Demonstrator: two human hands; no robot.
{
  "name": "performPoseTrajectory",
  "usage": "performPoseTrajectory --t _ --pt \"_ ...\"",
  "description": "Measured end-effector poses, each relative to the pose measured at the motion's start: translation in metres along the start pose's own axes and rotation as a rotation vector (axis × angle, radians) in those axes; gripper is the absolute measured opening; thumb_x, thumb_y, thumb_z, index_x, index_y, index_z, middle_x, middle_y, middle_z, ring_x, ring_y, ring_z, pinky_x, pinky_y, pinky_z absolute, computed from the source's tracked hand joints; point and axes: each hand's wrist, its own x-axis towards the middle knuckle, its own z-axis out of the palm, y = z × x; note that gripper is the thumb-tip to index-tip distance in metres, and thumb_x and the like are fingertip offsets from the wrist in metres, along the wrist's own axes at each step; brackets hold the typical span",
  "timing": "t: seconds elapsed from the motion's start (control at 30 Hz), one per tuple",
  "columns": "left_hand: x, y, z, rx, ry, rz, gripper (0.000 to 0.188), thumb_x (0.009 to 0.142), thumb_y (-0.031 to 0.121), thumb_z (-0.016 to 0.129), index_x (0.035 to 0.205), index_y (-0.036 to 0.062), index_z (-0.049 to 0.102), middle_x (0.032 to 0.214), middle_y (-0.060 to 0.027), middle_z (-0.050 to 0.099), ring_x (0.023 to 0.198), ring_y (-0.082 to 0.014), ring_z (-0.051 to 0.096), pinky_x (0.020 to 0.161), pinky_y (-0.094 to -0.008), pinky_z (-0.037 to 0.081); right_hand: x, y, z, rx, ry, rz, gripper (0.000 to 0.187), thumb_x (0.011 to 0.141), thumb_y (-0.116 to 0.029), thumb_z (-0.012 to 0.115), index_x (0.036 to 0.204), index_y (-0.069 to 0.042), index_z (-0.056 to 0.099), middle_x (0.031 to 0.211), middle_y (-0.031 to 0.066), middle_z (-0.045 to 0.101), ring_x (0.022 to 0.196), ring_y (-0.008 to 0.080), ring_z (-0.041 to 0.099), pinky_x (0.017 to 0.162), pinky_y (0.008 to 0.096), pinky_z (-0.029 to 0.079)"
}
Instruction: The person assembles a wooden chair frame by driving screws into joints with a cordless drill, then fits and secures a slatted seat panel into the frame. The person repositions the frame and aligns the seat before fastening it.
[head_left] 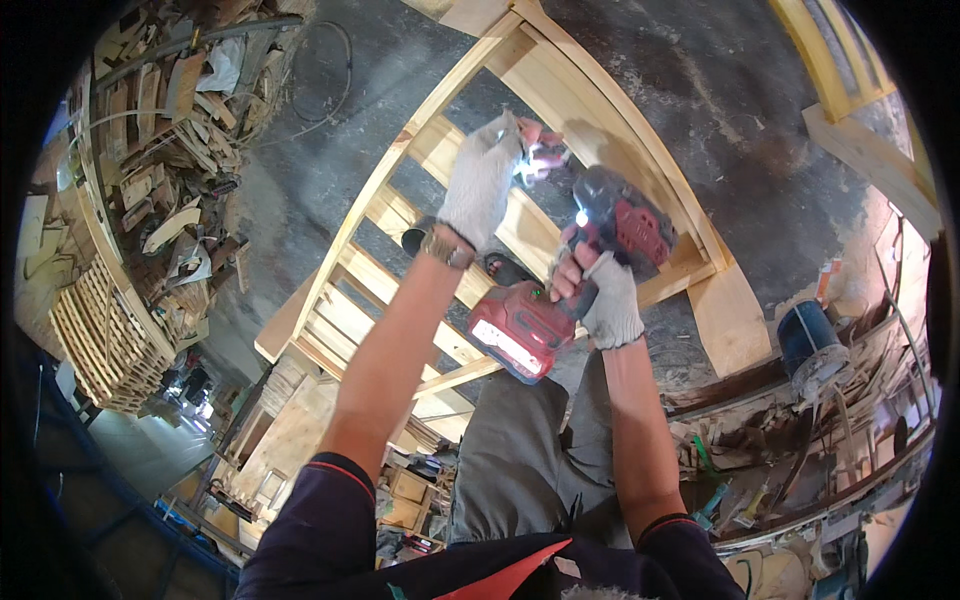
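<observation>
My right hand (603,290), in a white work glove with bare fingertips, is wrapped round the grip of a red and black cordless power driver (640,232). Its lamp is lit, and its large red battery (522,328) hangs toward my knees. Just ahead and left of the tool's nose is my left hand (490,165), gloved the same way. Its fingers are bent together in the bright glare, and whatever they pinch is too small to make out. Both hands are above a pale slatted wooden frame (400,142) with curved sides.
Wood scraps (175,150) are heaped at the left, above a bundle of slats (112,335). A blue bucket (810,340) stands at the right beside clutter. A yellowish wooden frame (815,50) is at the far right. Dark concrete floor (700,90) lies around the slatted frame.
</observation>
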Motion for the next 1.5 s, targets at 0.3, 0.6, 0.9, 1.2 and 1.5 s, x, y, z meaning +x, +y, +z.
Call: performPoseTrajectory --t 0.3,0.6,0.9,1.2,1.5 --pt "0.086 0.018 -0.010 0.172 -0.060 0.114 0.028 0.102 0.025 0.061 0.111 -0.0011 0.067 0.101 -0.0112 0.072 0.086 -0.0171 0.070 0.074 -0.0291 0.054 0.087 0.009 0.008 0.343 -0.039 -0.092 0.020 0.099 -0.021 0.057 0.118 -0.012 0.055 0.070 -0.0003 0.046 0.060 0.0157 0.048 0.059 0.0333 0.045" --pt "0.092 0.026 -0.022 0.257 -0.054 0.120 0.032 0.100 0.029 0.064 0.106 -0.0030 0.068 0.097 -0.0093 0.074 0.083 -0.0167 0.071 0.070 -0.0265 0.051 0.103 0.022 0.020 0.335 0.052 -0.104 0.025 0.096 -0.020 0.065 0.116 -0.010 0.056 0.069 0.0004 0.046 0.061 0.0168 0.050 0.058 0.0332 0.045" --pt "0.050 0.075 -0.001 0.902 0.090 0.162 0.021 0.098 0.022 0.063 0.093 0.0025 0.072 0.083 -0.0085 0.073 0.070 -0.0124 0.067 0.065 -0.0287 0.052 0.108 0.040 0.032 0.415 -0.003 -0.117 0.020 0.098 -0.023 0.063 0.115 -0.014 0.057 0.068 -0.0005 0.043 0.060 0.0164 0.046 0.060 0.0340 0.043" --pt "0.068 0.210 0.023 1.270 0.364 0.939 0.048 0.098 0.046 0.056 0.108 -0.0001 0.065 0.098 -0.0186 0.071 0.091 -0.0271 0.069 0.081 -0.0392 0.054 0.108 0.045 0.042 0.427 -0.079 -0.129 0.015 0.105 -0.032 0.055 0.106 -0.017 0.056 0.066 -0.0023 0.041 0.059 0.0145 0.044 0.062 0.0332 0.042" --pt "0.111 0.211 0.028 1.447 0.464 0.688 0.046 0.089 0.047 0.059 0.085 0.0040 0.076 0.085 -0.0211 0.073 0.084 -0.0367 0.072 0.079 -0.0447 0.057 0.115 0.042 0.041 0.328 -0.052 -0.142 0.014 0.106 -0.030 0.050 0.102 -0.016 0.051 0.067 -0.0038 0.041 0.061 0.0120 0.044 0.062 0.0316 0.041"
